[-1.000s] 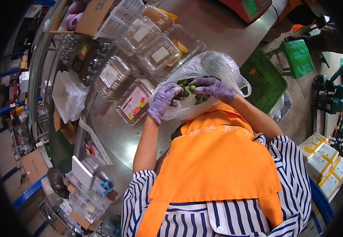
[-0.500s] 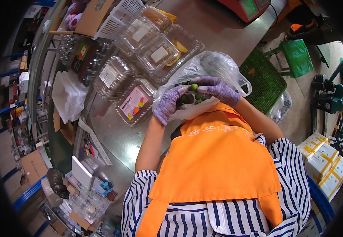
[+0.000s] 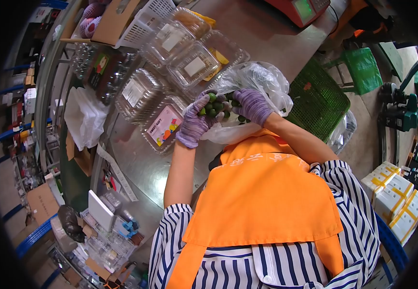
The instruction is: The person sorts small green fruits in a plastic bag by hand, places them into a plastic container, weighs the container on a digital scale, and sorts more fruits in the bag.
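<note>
A handful of small round green fruits [image 3: 212, 107] sits in my left hand [image 3: 193, 126], which wears a purple knit glove and curls around them. My right hand [image 3: 254, 106], gloved alike, has its fingers bent over darker green fruits beside the left hand's fruits; its fingertips are partly hidden. Under and behind both hands spreads a clear plastic bag [image 3: 266, 79], its mouth open towards me. Just left of my left hand is a clear clamshell box [image 3: 163, 126] with a colourful label.
More clear clamshell boxes [image 3: 192, 65] stand on the metal table [image 3: 139, 166]. A green mesh basket [image 3: 320, 98] lies to the right, near a green stool [image 3: 363, 71]. At the back is a red scale [image 3: 298, 10]. Folded white bags [image 3: 84, 118] hang at the left edge.
My left hand has moved left and up, now showing several fruits in it. The right hand has shifted left, and the bag's handle side has sagged inward.
</note>
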A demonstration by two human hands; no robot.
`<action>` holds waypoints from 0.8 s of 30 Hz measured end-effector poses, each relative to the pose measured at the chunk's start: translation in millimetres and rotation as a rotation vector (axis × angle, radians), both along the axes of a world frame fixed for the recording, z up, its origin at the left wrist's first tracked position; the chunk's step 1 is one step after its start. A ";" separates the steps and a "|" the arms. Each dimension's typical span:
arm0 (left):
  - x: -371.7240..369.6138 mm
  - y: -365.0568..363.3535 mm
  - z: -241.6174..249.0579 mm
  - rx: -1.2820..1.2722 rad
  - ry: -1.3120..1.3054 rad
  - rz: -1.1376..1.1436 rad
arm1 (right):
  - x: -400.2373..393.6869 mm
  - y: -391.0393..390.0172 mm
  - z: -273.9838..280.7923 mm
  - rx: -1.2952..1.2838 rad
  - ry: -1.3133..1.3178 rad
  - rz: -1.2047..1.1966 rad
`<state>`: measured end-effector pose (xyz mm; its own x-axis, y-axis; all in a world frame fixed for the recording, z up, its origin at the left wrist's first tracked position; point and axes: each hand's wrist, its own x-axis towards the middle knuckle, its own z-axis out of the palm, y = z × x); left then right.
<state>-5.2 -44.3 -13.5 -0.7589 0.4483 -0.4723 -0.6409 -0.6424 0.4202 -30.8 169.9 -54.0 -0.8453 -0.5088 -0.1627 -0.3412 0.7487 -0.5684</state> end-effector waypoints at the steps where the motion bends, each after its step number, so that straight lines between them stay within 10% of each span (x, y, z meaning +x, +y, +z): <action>1: 0.5 -3.1 -6.0 -0.026 -0.006 -0.028 | -0.5 -0.2 -0.5 -0.121 -0.066 -0.056; 7: 13.0 9.5 2.6 -0.475 0.678 -0.111 | -9.4 29.8 -2.6 -0.825 -0.982 -0.362; 13: 9.2 13.4 2.0 -0.255 -0.030 -0.290 | -4.5 46.2 -5.7 -1.249 -1.334 -0.399; 24: 15.2 24.6 -5.6 -0.378 -0.043 -0.232 | -3.6 51.4 -0.9 -1.375 -1.429 -0.301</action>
<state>10.1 -19.7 -19.1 -0.6351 0.3941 -0.6643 -0.7717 -0.2863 0.5679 -34.5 221.4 -54.9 -0.5494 -0.7505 -0.3673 0.8217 -0.4057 -0.4003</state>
